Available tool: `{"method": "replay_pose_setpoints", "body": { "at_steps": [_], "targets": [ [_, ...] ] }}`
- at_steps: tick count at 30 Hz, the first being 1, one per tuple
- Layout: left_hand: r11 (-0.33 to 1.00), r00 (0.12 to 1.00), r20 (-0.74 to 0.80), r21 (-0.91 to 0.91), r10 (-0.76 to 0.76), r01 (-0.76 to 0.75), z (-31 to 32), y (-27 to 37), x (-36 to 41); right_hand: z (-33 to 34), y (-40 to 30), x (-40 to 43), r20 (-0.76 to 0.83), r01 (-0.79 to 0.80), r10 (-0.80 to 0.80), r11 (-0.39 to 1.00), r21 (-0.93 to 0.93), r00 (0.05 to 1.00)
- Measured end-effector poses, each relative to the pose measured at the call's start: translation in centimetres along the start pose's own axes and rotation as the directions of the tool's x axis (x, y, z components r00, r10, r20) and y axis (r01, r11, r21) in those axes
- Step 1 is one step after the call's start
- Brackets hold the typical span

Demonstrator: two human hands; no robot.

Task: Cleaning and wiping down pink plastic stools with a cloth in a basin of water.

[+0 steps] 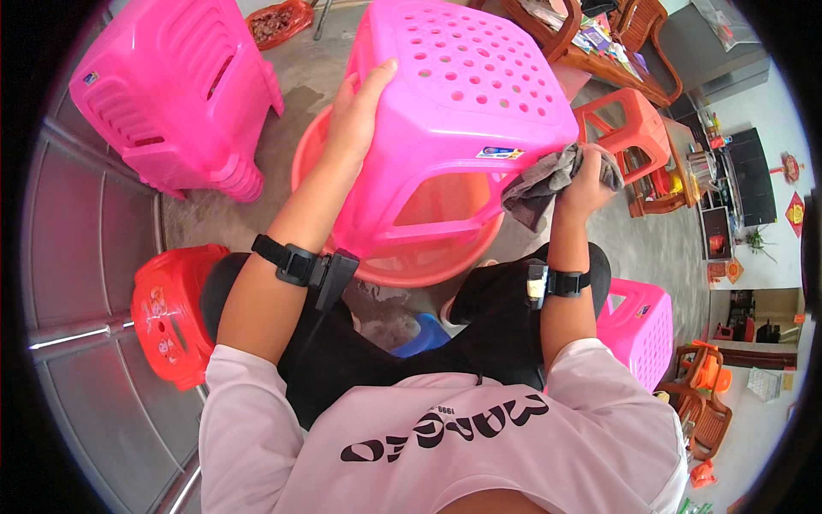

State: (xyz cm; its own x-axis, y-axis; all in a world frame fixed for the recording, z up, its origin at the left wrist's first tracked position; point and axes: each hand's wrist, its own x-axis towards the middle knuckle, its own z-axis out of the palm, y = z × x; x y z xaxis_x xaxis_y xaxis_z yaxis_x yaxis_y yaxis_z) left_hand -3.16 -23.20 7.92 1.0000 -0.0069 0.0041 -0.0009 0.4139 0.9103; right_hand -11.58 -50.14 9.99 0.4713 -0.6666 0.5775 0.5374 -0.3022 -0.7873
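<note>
A pink plastic stool (449, 144) with a perforated seat is held tilted over a round orange-pink plastic basin (424, 273). My left hand (363, 106) grips the stool's left side, its thumb lying along the seat edge. In my right hand (587, 183) is a bunched grey cloth (542, 183), pressed against the right corner of the stool just under the seat. A small label sticks to the stool's apron. The basin's inside shows partly through the stool's open side; the rest is hidden behind the stool.
Nested pink stools (186, 96) stand at the left, beside a metal door (96, 212). A red plastic stool (173, 315) is by my left knee, another pink stool (636, 327) by my right. Beyond are an orange stool (632, 132), a wooden chair (648, 45) and a red bag (279, 24).
</note>
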Motion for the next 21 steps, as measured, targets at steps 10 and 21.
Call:
{"method": "replay_pose_setpoints", "body": {
  "at_steps": [10,21],
  "targets": [
    [0.985,0.992,0.082,0.149,-0.095,0.082,0.2,2.7,-1.0,-5.1,7.8,5.3,0.506,-0.774,0.587,0.509,0.377,0.632],
    [0.772,0.920,-0.014,0.549,0.392,-0.320,-0.5,3.4,-2.6,-3.4,11.7,4.4,0.567,-0.967,0.787,0.156,0.199,0.244]
  ]
}}
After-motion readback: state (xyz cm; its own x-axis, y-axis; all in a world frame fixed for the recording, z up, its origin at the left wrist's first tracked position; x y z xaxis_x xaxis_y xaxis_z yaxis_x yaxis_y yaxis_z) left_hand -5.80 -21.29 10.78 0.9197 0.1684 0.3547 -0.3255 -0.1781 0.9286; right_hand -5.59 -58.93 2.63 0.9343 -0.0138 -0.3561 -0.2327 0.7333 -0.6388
